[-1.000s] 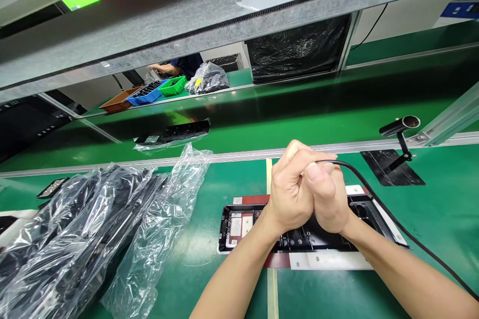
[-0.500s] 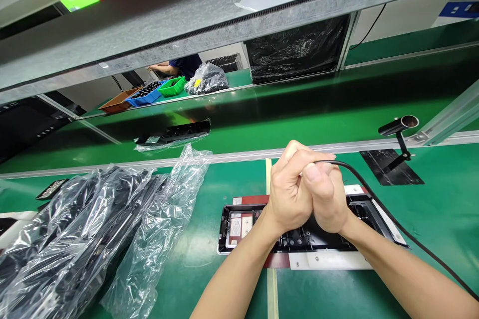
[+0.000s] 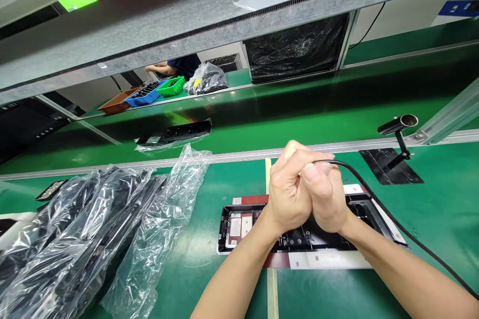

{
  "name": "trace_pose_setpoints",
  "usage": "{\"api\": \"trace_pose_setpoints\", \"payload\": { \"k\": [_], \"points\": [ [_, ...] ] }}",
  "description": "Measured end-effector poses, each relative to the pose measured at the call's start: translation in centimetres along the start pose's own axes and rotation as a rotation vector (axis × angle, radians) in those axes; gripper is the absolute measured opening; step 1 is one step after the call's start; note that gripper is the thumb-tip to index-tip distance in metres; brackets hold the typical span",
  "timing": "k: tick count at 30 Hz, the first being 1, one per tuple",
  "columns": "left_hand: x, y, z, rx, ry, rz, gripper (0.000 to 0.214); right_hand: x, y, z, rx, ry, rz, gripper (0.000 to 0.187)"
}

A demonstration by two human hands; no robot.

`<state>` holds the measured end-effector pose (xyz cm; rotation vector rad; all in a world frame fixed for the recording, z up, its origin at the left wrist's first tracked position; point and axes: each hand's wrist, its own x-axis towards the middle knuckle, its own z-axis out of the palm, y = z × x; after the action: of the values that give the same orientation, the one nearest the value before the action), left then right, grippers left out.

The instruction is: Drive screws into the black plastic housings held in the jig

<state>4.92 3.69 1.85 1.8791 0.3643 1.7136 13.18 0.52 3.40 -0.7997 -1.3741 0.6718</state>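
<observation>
Both fists meet above a long black plastic housing [image 3: 299,244], their fingers curled together. My left hand [image 3: 288,194] is closed, its fingers pressed against the right one near the end of a black cable [image 3: 361,182]. My right hand [image 3: 329,199] is closed too, with its thumb over the cable. The cable's tip is hidden between the fingers; the rest curves down to the right edge. Beneath the hands, the open housing lies on a red and white fixture [image 3: 322,260], its middle covered by them. A labelled insert [image 3: 235,227] shows at its left end.
Plastic-wrapped black parts [image 3: 90,229] lie at left. On the right stands a metal tube holder [image 3: 398,124] on a black plate. A wrapped black piece [image 3: 175,132] rests beyond the rail. Farther off are coloured bins [image 3: 144,93] and a person's arm [image 3: 159,68]. A metal shelf [image 3: 149,52] crosses overhead.
</observation>
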Motion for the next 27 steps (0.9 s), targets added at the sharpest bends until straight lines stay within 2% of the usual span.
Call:
{"api": "trace_pose_setpoints", "payload": {
  "k": [12, 27],
  "points": [
    [0.00, 0.07, -0.06, -0.022, 0.002, 0.010, 0.024, 0.14, 0.06, 0.03, 0.024, -0.052, -0.063, 0.042],
    [-0.12, 0.03, -0.08, -0.021, 0.003, 0.017, 0.024, 0.14, -0.02, 0.05, 0.005, -0.052, -0.061, 0.044]
  ]
}}
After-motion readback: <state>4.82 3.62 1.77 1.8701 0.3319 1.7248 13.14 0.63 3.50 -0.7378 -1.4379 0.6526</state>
